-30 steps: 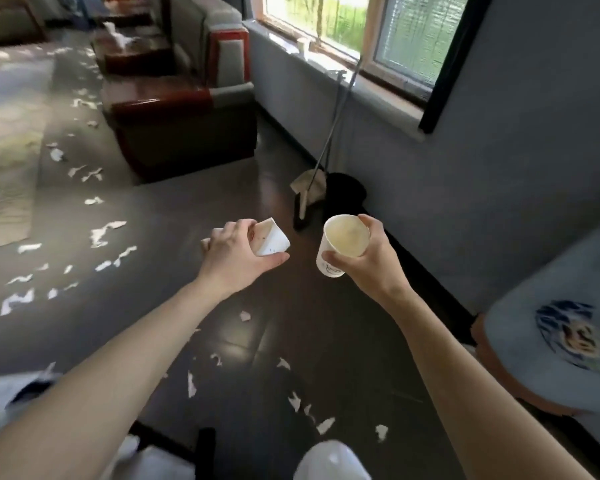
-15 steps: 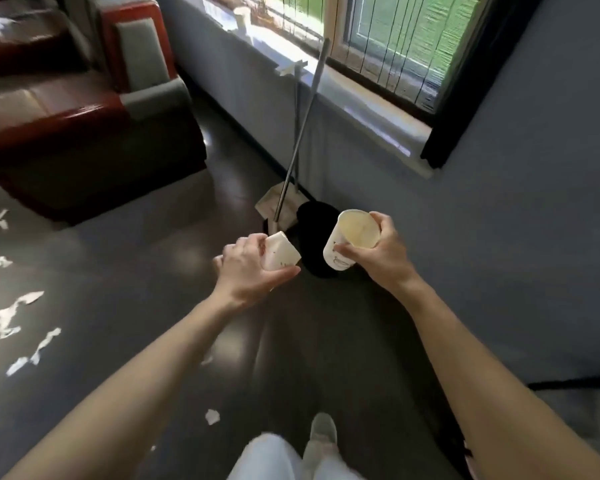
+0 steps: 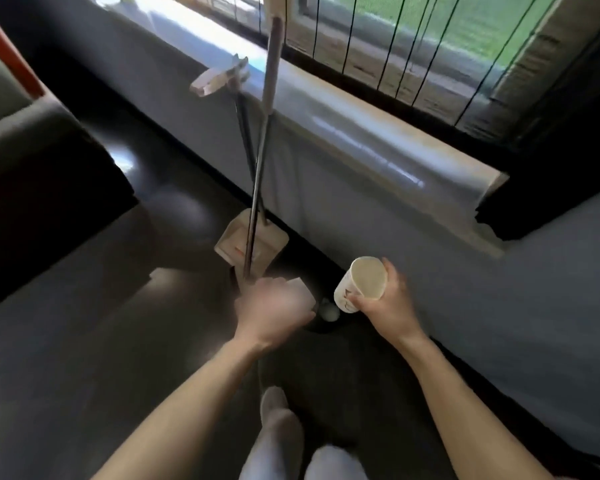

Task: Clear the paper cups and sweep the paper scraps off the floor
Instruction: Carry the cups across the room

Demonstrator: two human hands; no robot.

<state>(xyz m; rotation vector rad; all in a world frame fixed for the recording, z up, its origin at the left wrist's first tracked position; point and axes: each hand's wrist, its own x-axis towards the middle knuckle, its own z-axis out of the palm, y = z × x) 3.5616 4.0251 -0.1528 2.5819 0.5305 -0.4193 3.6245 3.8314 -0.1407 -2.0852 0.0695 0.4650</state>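
My right hand (image 3: pixel 388 303) grips a white paper cup (image 3: pixel 361 284) by its side, mouth tilted up toward me. My left hand (image 3: pixel 271 313) holds a second paper cup (image 3: pixel 302 289), mostly hidden behind the blurred fingers. Both hands hover just above a black trash bin (image 3: pixel 323 323) standing on the floor by the wall; something pale lies inside it. A broom (image 3: pixel 269 109) and a long-handled dustpan (image 3: pixel 253 244) lean against the wall right behind the bin.
A grey windowsill (image 3: pixel 361 133) runs along the wall under a barred window. A dark sofa (image 3: pixel 32 161) stands at the left. The glossy dark floor (image 3: pixel 101 323) stretches between them. My shoe and trouser legs (image 3: pixel 278 420) show at the bottom.
I have walked up to the bin and dustpan by the wall. Both hands, each with its cup, have come down over the bin's mouth. The scraps on the floor have left the view.
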